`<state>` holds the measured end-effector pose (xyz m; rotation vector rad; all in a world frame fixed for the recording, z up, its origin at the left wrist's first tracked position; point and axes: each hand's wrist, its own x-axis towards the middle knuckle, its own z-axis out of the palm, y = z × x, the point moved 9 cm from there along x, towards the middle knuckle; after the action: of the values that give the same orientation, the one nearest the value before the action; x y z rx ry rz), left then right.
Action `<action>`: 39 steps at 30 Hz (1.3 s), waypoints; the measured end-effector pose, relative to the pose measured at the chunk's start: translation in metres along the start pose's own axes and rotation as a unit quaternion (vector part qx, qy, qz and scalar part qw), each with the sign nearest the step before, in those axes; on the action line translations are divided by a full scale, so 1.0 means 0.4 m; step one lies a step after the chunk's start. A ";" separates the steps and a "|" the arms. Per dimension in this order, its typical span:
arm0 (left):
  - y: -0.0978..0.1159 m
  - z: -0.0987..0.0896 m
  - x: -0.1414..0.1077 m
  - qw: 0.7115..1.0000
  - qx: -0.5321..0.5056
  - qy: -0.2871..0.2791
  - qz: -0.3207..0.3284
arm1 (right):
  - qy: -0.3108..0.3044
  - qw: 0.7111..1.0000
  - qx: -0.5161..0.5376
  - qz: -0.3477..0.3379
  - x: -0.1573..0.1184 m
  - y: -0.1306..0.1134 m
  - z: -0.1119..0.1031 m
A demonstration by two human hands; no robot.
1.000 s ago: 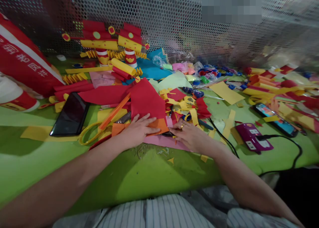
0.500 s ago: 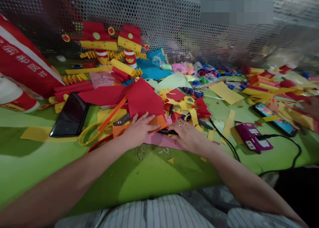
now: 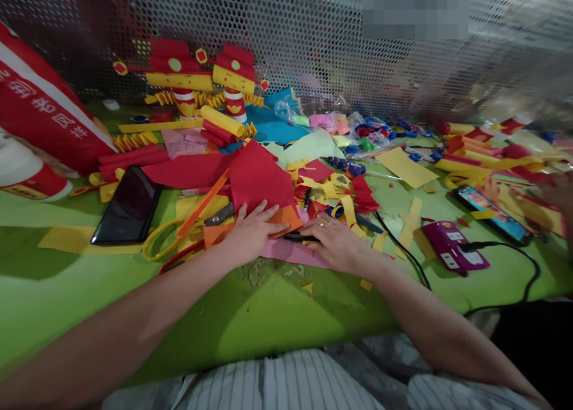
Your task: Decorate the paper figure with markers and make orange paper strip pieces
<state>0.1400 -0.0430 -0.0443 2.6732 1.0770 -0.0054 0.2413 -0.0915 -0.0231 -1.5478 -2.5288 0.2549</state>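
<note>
My left hand [image 3: 251, 234] lies flat with its fingers spread, pressing on a folded piece of orange paper [image 3: 290, 218]. Its fingertips reach the lower edge of a large red paper sheet [image 3: 262, 174]. Opposite it, my right hand [image 3: 335, 242], with a ring on one finger, has its fingers and thumb bent about the end of a slim black object [image 3: 295, 237]; the kind is hidden by the hand and paper. Beneath both lies pink paper [image 3: 290, 253]. Left of my left hand are an orange strip [image 3: 203, 202] and yellow-handled scissors [image 3: 154, 252].
A black phone [image 3: 128, 207] lies at left, near a paper cup [image 3: 33, 171] and a red bag [image 3: 49, 105]. Two paper figures [image 3: 179, 70] stand by the mesh wall. Yellow scraps [image 3: 329, 186], a purple power adapter [image 3: 452, 246] and another phone [image 3: 495, 214] are at right, near another person's hand [image 3: 557, 189].
Both hands hold nearly the same place on the orange paper and black object. The view has shifted very slightly.
</note>
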 end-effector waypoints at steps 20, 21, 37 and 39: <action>-0.011 -0.034 -0.004 0.995 -0.058 -0.083 -0.025 | 0.007 1.000 0.002 0.018 -0.001 0.007 -0.001; -0.009 -0.034 -0.010 0.992 -0.054 -0.111 0.003 | 0.012 1.000 0.000 0.015 -0.001 0.008 -0.004; -0.042 -0.049 -0.037 0.991 0.108 -0.033 0.070 | 0.023 1.000 0.002 0.020 0.006 0.016 -0.011; -0.030 -0.050 -0.036 0.991 0.114 -0.015 0.070 | 0.022 1.000 -0.003 0.016 0.010 0.013 -0.011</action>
<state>0.1196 -0.0397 -0.0263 2.9369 0.9279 -0.1502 0.2450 -0.0855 -0.0197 -1.5801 -2.4759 0.2155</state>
